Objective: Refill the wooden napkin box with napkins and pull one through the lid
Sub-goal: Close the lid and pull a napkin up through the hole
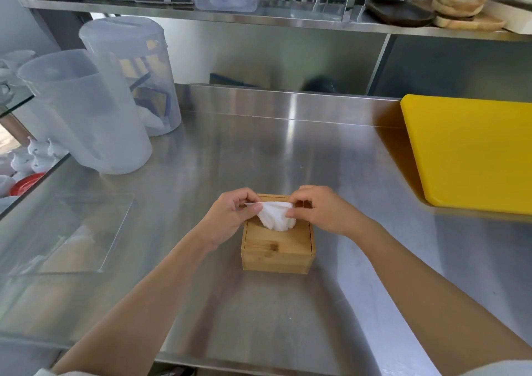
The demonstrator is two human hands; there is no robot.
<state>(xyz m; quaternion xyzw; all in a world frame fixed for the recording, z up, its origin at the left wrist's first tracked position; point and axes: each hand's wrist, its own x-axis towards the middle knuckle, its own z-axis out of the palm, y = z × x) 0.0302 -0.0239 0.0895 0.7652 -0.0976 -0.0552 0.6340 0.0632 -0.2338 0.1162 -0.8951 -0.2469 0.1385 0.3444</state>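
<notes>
A small wooden napkin box (pixel 276 253) stands on the steel counter near its front edge, lid on. A white napkin (pixel 275 216) sticks up through the lid's opening in a fan shape. My left hand (pixel 230 214) pinches the napkin's left top corner between thumb and fingers. My right hand (pixel 319 210) pinches its right top corner, fingers curled over the back of the lid. Both hands hover just above the box. The inside of the box is hidden.
Two translucent plastic pitchers (pixel 86 113) stand at the back left. A clear acrylic sheet (pixel 66 231) lies flat to the left. A yellow cutting board (pixel 472 154) lies at the right. A steel shelf (pixel 259 21) with containers hangs above.
</notes>
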